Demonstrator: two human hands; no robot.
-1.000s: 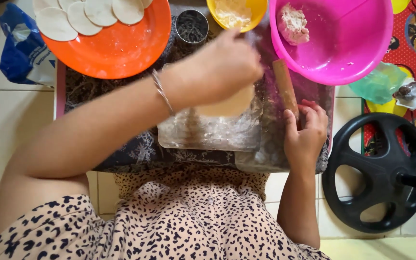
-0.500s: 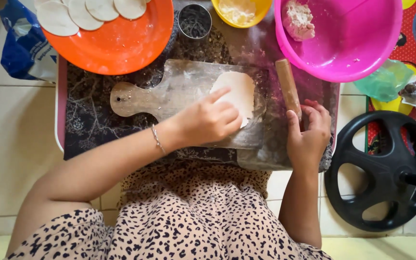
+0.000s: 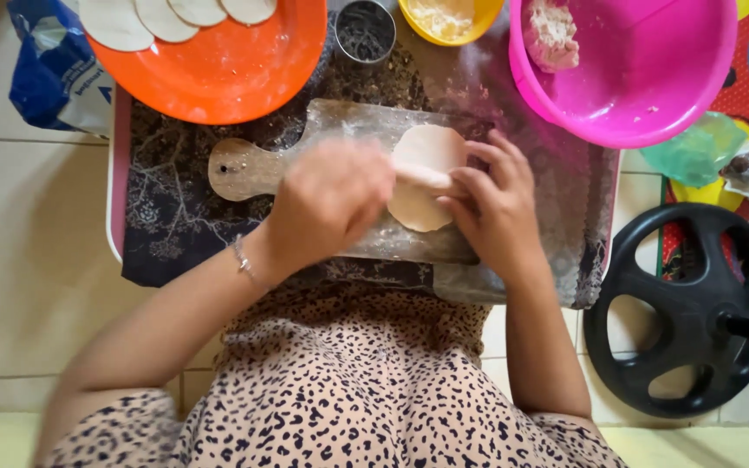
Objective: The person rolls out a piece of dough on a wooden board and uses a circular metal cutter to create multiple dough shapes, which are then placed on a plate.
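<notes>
Under both hands, on a floured wooden board (image 3: 305, 152) with a handle, lies a thin round of dough (image 3: 422, 178), pale and partly rolled flat. Across its middle runs a rolling pin (image 3: 422, 176), of which only a short pale stretch shows between the hands. The left hand (image 3: 327, 204) is curled over one end of the pin, its grip blurred, so how tightly it closes I cannot tell; a thin bracelet sits at that wrist. The right hand (image 3: 496, 208) rests with fingers spread and fairly flat over the other end, fingertips touching the edge of the dough. The dough looks soft, light and easily torn or stretched, likely to stick where flour is thin; it would be best lifted from beneath its edge with flat fingers, not pinched. Beyond the left hand sits an orange plate (image 3: 236, 69) carrying finished rounds (image 3: 158, 17). Beyond the right hand stands a pink bowl (image 3: 652, 87) with a lump of dough (image 3: 552, 35) inside, and between them a yellow bowl (image 3: 448, 17) of flour and a small metal cup (image 3: 364, 30).
</notes>
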